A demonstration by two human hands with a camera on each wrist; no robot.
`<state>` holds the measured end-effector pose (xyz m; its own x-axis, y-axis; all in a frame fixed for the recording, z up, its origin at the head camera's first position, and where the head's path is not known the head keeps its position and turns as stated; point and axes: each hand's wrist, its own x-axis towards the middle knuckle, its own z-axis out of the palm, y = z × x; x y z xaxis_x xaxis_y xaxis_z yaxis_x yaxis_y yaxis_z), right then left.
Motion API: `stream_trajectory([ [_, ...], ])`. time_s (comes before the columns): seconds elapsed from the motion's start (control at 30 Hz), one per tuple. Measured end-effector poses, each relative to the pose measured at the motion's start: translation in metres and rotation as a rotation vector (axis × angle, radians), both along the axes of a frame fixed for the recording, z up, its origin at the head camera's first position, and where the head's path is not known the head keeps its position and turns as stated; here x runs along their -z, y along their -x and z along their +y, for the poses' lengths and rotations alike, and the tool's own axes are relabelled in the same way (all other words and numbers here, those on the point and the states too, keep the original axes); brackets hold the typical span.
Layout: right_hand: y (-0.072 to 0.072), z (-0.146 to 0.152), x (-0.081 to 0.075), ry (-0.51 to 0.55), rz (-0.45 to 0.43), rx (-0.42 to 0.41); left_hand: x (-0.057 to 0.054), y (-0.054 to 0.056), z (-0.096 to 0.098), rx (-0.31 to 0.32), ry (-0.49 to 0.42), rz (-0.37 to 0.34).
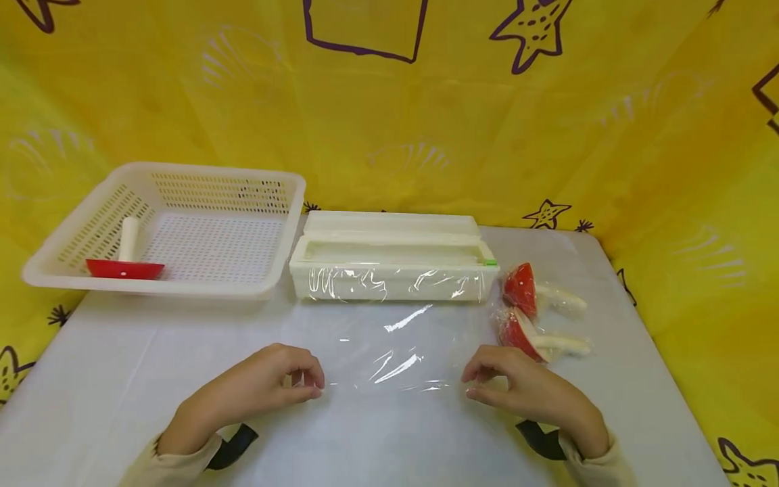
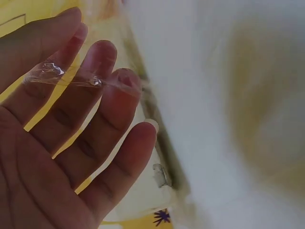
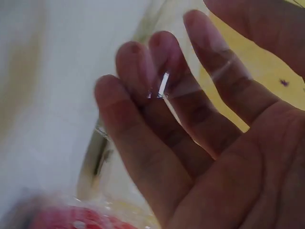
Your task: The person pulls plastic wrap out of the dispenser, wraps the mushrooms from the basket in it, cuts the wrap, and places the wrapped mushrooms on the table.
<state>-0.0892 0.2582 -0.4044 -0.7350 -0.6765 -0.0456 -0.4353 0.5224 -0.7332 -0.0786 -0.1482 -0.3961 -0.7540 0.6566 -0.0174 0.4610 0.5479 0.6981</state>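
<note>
A clear sheet of plastic wrap (image 1: 395, 352) stretches from the white wrap dispenser (image 1: 389, 281) toward me, with shiny creases. My left hand (image 1: 268, 382) pinches its near left corner between thumb and index finger. In the left wrist view the film's edge crosses the fingers of that hand (image 2: 86, 114). At the near right corner, my right hand (image 1: 523, 382) pinches the film between thumb and fingertips. Film also lies over the fingers of this hand (image 3: 190, 109) in the right wrist view. The dispenser's lid is raised, and a green piece (image 1: 490, 262) shows at its right end.
Two red-and-white mushroom-shaped items, an upper one (image 1: 520, 291) and a lower one (image 1: 520, 335), lie in clear film beside my right hand. A white perforated basket (image 1: 286, 230) at the left holds an unwrapped one (image 1: 124, 269). A yellow patterned curtain (image 1: 389, 135) surrounds the white table (image 1: 377, 446).
</note>
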Motion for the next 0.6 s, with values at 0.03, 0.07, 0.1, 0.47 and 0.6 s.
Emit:
stream_trajectory([
  [0.03,-0.001,0.000,0.003,-0.014,-0.011,-0.011,0.004,-0.001,0.000,0.004,0.007,0.001],
  [0.07,-0.001,0.000,0.006,-0.029,-0.021,-0.024,0.007,-0.003,0.001,0.011,0.014,-0.001],
  [0.1,-0.002,0.000,0.009,-0.041,-0.024,-0.041,0.011,-0.004,0.002,0.017,0.020,0.000],
  [0.47,-0.018,-0.005,0.028,-0.120,-0.028,-0.129,0.037,-0.023,0.007,0.068,0.101,-0.079],
  [0.6,-0.021,-0.004,0.030,-0.142,-0.023,-0.131,0.040,-0.029,0.009,0.059,0.164,-0.044],
])
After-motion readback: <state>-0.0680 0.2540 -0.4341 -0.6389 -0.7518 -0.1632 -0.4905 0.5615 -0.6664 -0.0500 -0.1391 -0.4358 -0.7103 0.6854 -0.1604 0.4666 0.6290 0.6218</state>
